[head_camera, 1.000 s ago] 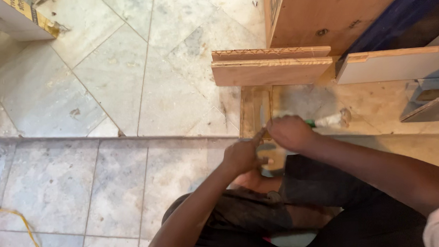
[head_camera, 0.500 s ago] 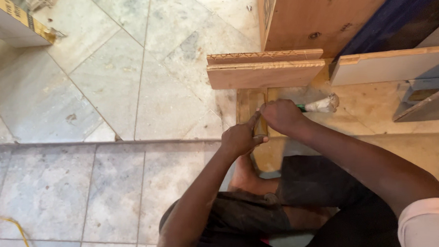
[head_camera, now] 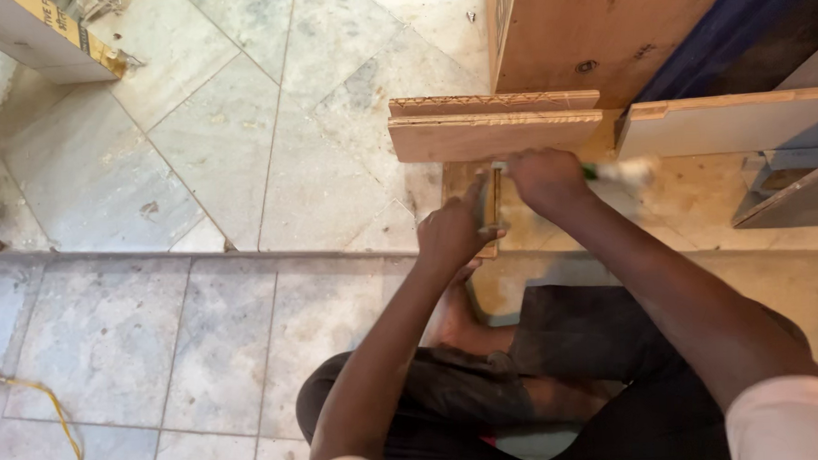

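At frame centre, the left hand [head_camera: 451,237] clenches a narrow wooden strip [head_camera: 490,203], steadying it, while the right hand [head_camera: 545,178] grips a blurred green-handled tool [head_camera: 613,170] below stacked plywood boards [head_camera: 496,125].

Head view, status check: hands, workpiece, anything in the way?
Left hand gripping narrow wood strip. Right hand closed on blurred green-handled tool at strip's top. Stacked plywood boards lie just beyond the hands, close.

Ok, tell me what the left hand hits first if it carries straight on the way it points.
Likely the stacked wooden boards just beyond the left hand; depth is unclear.
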